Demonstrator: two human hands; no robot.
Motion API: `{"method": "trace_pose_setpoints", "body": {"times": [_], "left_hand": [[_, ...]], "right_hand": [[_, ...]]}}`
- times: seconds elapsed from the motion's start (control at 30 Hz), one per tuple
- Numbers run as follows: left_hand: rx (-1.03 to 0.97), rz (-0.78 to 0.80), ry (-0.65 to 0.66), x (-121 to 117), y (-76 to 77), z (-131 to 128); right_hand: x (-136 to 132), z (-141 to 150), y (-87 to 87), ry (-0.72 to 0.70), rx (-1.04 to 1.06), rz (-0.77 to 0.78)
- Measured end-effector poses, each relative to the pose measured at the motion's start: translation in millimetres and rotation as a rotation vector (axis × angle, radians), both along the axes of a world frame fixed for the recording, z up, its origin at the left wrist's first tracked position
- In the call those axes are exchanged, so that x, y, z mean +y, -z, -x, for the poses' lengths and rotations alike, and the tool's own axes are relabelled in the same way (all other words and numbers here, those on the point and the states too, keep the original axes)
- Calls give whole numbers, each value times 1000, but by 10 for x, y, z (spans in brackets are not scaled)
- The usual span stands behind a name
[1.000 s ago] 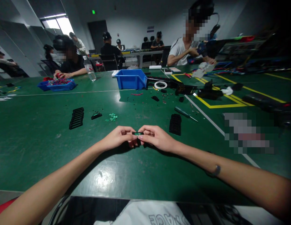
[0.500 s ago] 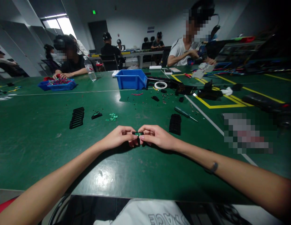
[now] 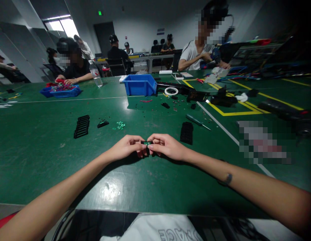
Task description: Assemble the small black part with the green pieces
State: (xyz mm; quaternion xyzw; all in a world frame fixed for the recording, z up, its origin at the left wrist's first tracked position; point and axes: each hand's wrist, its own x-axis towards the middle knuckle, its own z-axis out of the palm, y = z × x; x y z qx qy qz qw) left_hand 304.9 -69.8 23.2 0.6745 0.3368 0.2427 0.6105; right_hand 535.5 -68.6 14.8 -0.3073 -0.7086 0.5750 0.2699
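Between my fingertips is a small black part with a green circuit board [image 3: 146,143] in it. My left hand [image 3: 129,146] grips its left end, thumb on the near side. From the other side my right hand [image 3: 164,146] pinches the right end in the same way. The fingers cover most of the part. Beyond my left hand lie a pile of small green circuit boards [image 3: 120,125], a black piece with bits on it [image 3: 102,124] and a slotted black rack [image 3: 81,126]. A black ribbed block [image 3: 187,133] rests beyond my right hand.
A screwdriver [image 3: 198,122] lies at the right, near scattered screws and a white ring [image 3: 171,91]. Farther back stand a blue bin [image 3: 140,85], a water bottle [image 3: 96,75] and a blue tray of wires [image 3: 66,92]. Two co-workers sit across the table [image 3: 45,134].
Both hands stay in place with the small part between them. Only a very slight shift of the whole view shows.
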Motion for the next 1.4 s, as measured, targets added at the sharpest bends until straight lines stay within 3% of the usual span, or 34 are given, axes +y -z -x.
{"method": "trace_pose_setpoints", "body": {"times": [1.4], "left_hand": [[15,-18,0,-7,3,0]], "right_hand": [[-6,5,3,1,-36,-16]]}}
